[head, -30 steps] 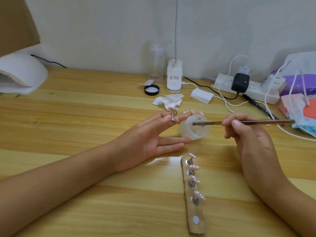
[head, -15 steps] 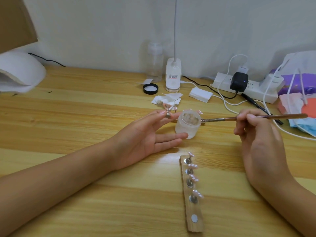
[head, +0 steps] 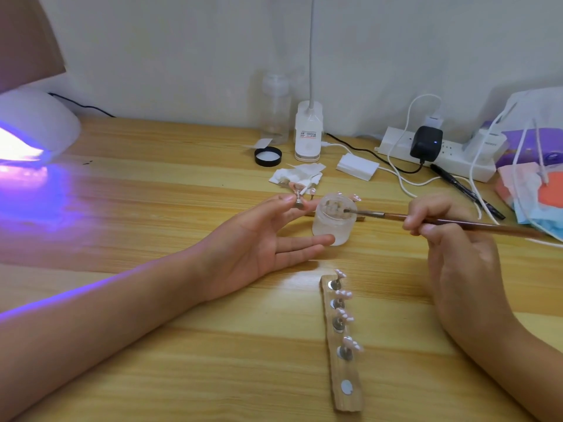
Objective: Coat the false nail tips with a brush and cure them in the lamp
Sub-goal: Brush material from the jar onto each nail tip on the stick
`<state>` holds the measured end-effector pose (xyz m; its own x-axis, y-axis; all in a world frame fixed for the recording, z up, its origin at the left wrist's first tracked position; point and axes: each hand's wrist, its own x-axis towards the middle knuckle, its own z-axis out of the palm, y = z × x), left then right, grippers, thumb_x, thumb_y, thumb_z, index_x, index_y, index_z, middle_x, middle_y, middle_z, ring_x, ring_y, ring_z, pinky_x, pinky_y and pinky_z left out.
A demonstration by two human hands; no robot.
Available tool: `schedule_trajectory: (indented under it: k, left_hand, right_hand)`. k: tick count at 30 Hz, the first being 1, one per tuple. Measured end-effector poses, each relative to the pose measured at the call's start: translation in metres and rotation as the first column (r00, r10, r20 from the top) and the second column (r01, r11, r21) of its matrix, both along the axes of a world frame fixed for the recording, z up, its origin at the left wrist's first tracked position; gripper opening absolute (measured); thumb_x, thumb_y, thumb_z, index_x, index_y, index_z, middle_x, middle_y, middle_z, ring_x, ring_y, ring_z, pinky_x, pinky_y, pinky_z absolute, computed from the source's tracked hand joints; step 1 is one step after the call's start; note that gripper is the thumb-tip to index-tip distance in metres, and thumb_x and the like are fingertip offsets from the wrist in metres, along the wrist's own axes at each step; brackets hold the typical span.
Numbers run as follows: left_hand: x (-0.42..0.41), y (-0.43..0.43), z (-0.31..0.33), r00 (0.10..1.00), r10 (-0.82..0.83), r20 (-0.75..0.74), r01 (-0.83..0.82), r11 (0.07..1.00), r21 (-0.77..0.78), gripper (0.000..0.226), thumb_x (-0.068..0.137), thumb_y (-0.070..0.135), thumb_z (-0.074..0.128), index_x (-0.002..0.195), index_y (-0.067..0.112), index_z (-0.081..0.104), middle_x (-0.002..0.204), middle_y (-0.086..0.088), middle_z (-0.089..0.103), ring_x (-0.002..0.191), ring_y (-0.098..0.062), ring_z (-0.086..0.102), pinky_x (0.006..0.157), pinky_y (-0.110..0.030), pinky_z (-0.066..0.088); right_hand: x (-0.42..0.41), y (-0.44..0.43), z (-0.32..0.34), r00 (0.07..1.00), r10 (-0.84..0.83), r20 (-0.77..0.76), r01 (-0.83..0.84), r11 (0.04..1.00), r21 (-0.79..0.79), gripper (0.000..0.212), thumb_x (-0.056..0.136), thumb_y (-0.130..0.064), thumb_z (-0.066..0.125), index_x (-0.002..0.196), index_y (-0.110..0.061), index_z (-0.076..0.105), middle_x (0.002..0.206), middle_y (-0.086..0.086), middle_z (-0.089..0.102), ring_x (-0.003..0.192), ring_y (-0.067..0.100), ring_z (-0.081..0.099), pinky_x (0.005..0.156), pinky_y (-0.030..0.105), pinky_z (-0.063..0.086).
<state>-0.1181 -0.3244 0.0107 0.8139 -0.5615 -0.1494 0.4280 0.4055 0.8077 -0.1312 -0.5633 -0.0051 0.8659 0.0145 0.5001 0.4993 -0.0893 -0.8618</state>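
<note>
My left hand (head: 262,242) lies palm up on the desk and pinches a small metal stand with a pink nail tip (head: 298,194) between thumb and forefinger. My right hand (head: 451,236) grips a brown brush (head: 441,221), its tip resting at the mouth of a frosted open jar (head: 333,220). A wooden strip (head: 342,345) in front carries several pink tips on metal stands, with one bare magnet at its near end. The white curing lamp (head: 33,126) at the far left glows violet.
Behind the jar lie crumpled wipes (head: 300,175), a black lid (head: 268,156), a clear bottle (head: 275,109), a white desk-lamp base (head: 308,130), a pad stack (head: 357,166) and a power strip (head: 438,150) with cables. A black pen and face masks (head: 536,190) sit at the right.
The curing lamp has lit up violet. My right hand has brought the brush tip back from beside the jar to its mouth. My left hand still holds the nail stand.
</note>
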Motion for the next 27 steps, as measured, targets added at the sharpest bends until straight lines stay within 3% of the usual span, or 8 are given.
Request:
schedule_trajectory:
  k: [5,8,11,14,19,27]
  left_hand:
    - [0.000,-0.001,0.001,1.000,-0.003,-0.009,0.003,1.000,-0.008,0.015,0.093,0.028,0.055,0.099,0.015,0.056,0.142,-0.003,0.052,0.117,-0.042,0.059,0.098,-0.042,0.049]
    - [0.001,-0.002,0.000,1.000,0.024,-0.005,-0.024,1.000,-0.005,0.017,0.090,0.028,0.058,0.100,0.014,0.059,0.139,-0.003,0.055,0.113,-0.035,0.063,0.094,-0.039,0.053]
    - [0.000,-0.005,-0.004,0.989,0.136,0.060,-0.141,0.985,0.097,0.012,0.082,0.028,0.063,0.090,0.019,0.066,0.114,0.004,0.065,0.079,-0.009,0.064,0.065,-0.023,0.055]
    - [-0.003,-0.007,-0.007,0.974,0.139,0.177,-0.170,0.970,0.175,0.002,0.074,0.023,0.068,0.075,0.022,0.066,0.087,0.008,0.064,0.059,-0.004,0.049,0.052,-0.015,0.041]
    - [-0.006,-0.007,-0.008,0.958,0.036,0.285,-0.089,0.980,0.176,0.001,0.071,0.025,0.067,0.071,0.025,0.067,0.070,0.005,0.059,0.055,-0.004,0.043,0.050,-0.014,0.039]
    - [-0.008,-0.007,-0.012,0.934,0.000,0.358,-0.102,0.958,0.267,0.012,0.077,0.021,0.069,0.086,0.027,0.072,0.075,0.007,0.064,0.062,-0.004,0.049,0.058,-0.013,0.044]
  right_hand:
    - [0.000,-0.002,0.004,0.998,-0.005,-0.060,0.009,0.998,0.066,0.018,0.071,-0.020,0.043,0.061,-0.026,0.057,0.074,-0.009,0.049,0.081,0.011,0.044,0.078,0.017,0.035]
    - [0.000,-0.003,0.005,0.997,0.012,-0.081,0.001,0.988,0.152,0.030,0.072,-0.008,0.037,0.058,-0.027,0.055,0.070,-0.009,0.046,0.077,0.011,0.041,0.077,0.021,0.033]
    - [0.002,-0.005,0.004,0.991,0.029,-0.134,0.008,0.962,0.273,0.032,0.077,-0.008,0.039,0.062,-0.025,0.062,0.071,-0.007,0.050,0.069,0.013,0.041,0.071,0.027,0.033]
    - [0.004,-0.006,0.003,0.984,0.054,-0.169,0.007,0.940,0.341,0.035,0.087,-0.014,0.041,0.074,-0.023,0.072,0.070,-0.006,0.056,0.065,0.010,0.047,0.066,0.023,0.041]
    - [0.005,-0.001,0.005,0.970,0.151,-0.190,-0.073,0.928,0.364,0.039,0.093,-0.019,0.039,0.082,-0.020,0.076,0.070,0.000,0.065,0.067,0.011,0.059,0.066,0.020,0.050]
    - [-0.002,0.004,0.011,0.963,0.190,-0.192,-0.107,0.921,0.375,0.028,0.092,-0.017,0.046,0.080,-0.018,0.072,0.068,0.002,0.062,0.067,0.013,0.059,0.067,0.021,0.051]
